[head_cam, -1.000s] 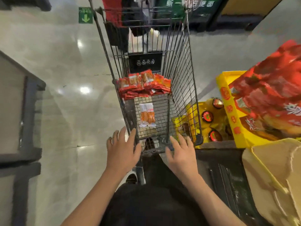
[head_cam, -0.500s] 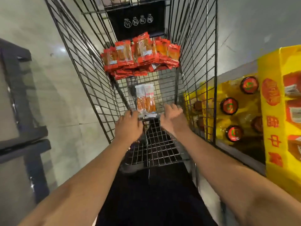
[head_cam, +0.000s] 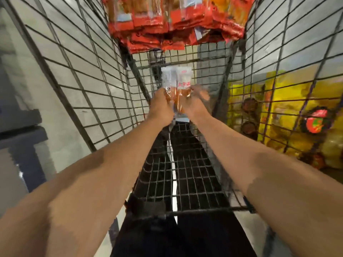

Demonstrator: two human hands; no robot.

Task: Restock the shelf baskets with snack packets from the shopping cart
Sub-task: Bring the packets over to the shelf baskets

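Observation:
Both my arms reach deep into the wire shopping cart. My left hand and my right hand meet on a clear packet of orange snack sticks lying on the cart floor. Each hand touches one side of its lower end. Motion blur hides the fingers, so I cannot make out whether they curl round it. A heap of red snack packets fills the far end of the cart, beyond the clear packet.
Yellow display boxes with round red-lidded items stand outside the cart's right wall. A dark shelf frame is at the left over a pale glossy floor. The cart's folded mesh seat lies under my forearms.
My head and arms have moved forward and down into the cart. Both hands left the near cart rim and have come onto the clear orange packet.

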